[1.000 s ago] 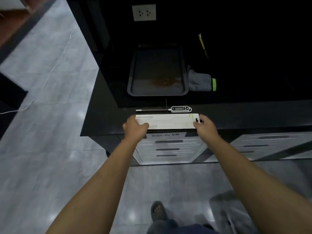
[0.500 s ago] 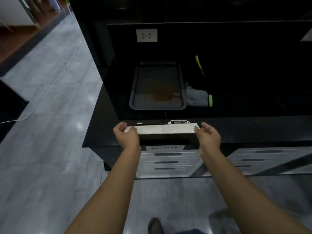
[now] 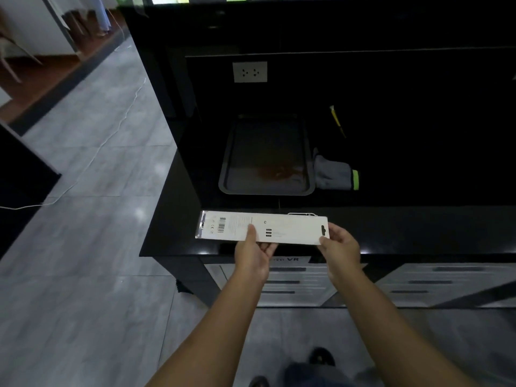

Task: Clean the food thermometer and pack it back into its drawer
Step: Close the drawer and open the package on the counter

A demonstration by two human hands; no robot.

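Note:
A long white thermometer box (image 3: 293,229) is held level above the front edge of the black counter (image 3: 173,227), its back side with a barcode facing up. My left hand (image 3: 255,254) pinches its middle from below, thumb on top. My right hand (image 3: 339,248) grips its right end by the hang tab. The food thermometer (image 3: 303,214) lies on the counter just behind the box; only the top edge of its white head shows, the probe is hidden.
A dark baking tray (image 3: 268,157) with a brown stain sits further back, a grey cloth with a green band (image 3: 335,174) to its right, and a yellow-handled tool (image 3: 336,121) beyond. White drawers (image 3: 296,283) stand below the counter. A wall socket (image 3: 250,72) is behind.
The box has been lifted off the counter and turned over, so its barcode side faces up. My left hand slid from the left end to the middle. The thermometer has not moved.

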